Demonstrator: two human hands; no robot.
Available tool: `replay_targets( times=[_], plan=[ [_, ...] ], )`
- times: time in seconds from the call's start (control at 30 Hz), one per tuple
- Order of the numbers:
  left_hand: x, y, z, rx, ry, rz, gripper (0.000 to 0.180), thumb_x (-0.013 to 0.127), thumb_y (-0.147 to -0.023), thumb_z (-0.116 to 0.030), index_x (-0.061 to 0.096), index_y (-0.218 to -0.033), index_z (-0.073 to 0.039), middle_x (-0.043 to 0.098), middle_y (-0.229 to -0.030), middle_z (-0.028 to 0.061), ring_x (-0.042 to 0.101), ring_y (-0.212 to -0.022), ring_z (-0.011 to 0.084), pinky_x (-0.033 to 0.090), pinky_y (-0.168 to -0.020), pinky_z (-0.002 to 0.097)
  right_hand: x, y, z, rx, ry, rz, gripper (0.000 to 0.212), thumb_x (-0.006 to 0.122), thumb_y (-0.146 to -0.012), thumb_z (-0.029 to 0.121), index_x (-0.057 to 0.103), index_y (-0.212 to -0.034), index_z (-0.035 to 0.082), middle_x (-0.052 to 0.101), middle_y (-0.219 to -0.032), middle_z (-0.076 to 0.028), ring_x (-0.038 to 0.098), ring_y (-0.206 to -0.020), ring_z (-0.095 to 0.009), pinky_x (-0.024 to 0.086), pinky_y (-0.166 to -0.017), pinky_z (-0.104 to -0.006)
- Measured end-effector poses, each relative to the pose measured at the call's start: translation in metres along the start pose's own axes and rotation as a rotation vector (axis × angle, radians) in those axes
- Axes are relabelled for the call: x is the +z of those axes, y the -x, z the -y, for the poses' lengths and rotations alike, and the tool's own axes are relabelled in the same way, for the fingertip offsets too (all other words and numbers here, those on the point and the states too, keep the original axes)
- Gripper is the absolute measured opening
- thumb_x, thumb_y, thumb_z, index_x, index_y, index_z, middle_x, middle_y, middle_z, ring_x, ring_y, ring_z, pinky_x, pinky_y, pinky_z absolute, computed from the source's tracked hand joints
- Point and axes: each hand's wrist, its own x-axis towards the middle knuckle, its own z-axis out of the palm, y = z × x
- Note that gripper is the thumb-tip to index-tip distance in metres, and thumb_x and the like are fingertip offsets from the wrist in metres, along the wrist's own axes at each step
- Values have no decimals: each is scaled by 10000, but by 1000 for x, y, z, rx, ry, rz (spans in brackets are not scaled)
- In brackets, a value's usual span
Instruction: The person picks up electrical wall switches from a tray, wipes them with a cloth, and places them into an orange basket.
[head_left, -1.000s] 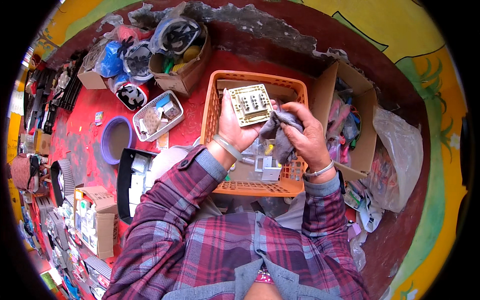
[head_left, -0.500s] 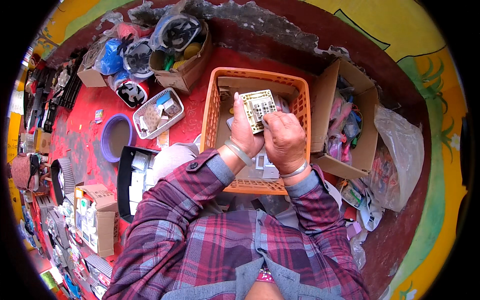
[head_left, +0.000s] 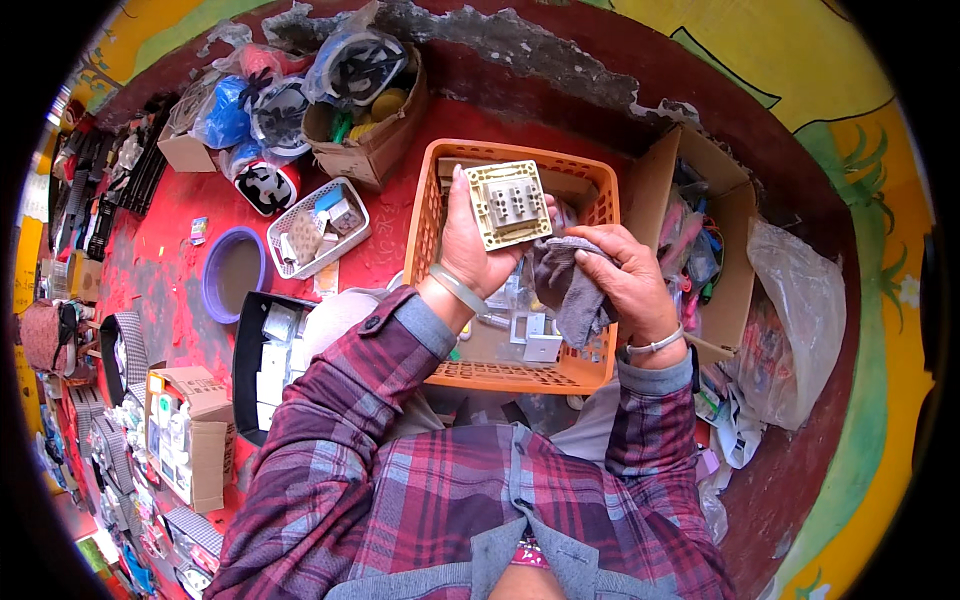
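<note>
In my left hand (head_left: 478, 243) is a square cream wall switch (head_left: 508, 205), tilted with its back side facing up and its terminal blocks showing. The fingers and thumb grip it by its edges. My right hand (head_left: 632, 275) pinches a grey-brown cloth (head_left: 572, 285), which hangs down just right of the switch. Both hands are above an orange plastic basket (head_left: 490, 378). Inside the basket lie white switch plates (head_left: 541, 347) and small pieces in clear wrapping, partly covered by the cloth and my hands.
Right of the basket stands a cardboard box (head_left: 738, 210) of bagged goods, beside a clear plastic bag (head_left: 800, 290). To the left are a white basket (head_left: 290, 268), a purple basin (head_left: 207, 285) and a black box (head_left: 243, 380) with white packages. Wrapped helmets (head_left: 355, 65) sit at the back.
My right hand has moved away from the switch to the right, and the cloth now shows hanging from it. The left hand has shifted slightly left with the switch.
</note>
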Motion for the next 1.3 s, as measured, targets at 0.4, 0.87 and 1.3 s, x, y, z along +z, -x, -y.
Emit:
replay_targets(
  times=[0.4, 0.87, 1.3],
  plan=[
    [0, 1, -16, -95, 90, 78, 835, 296, -886, -687, 426, -1329, 9, 498, -1235, 321, 519, -1122, 451, 401, -1001, 531, 1, -3, 0, -477, 938, -424, 177, 669, -800, 94, 668, -961, 20, 640, -788, -112, 617, -696, -300, 486, -632, -343],
    [7, 7, -9, -79, -4, 142, 795, 272, -907, -666, 476, -1270, 11, 588, -1136, 243, 592, -1051, 365, 461, -961, 470, 13, 4, 16, 23, -614, -44, 322, 557, -889, -9, 510, -1207, -3, 586, -1039, -30, 556, -927, -83, 448, -853, -210],
    [-5, 10, 21, -71, -32, 161, 585, 326, -963, -539, 534, -1227, -61, 615, -1148, 106, 610, -1030, 232, 475, -941, 367, 40, -5, 6, -354, 475, -359, 406, 661, -710, -32, 599, -1105, 41, 596, -1022, -124, 574, -896, -273, 465, -807, -338]
  ],
)
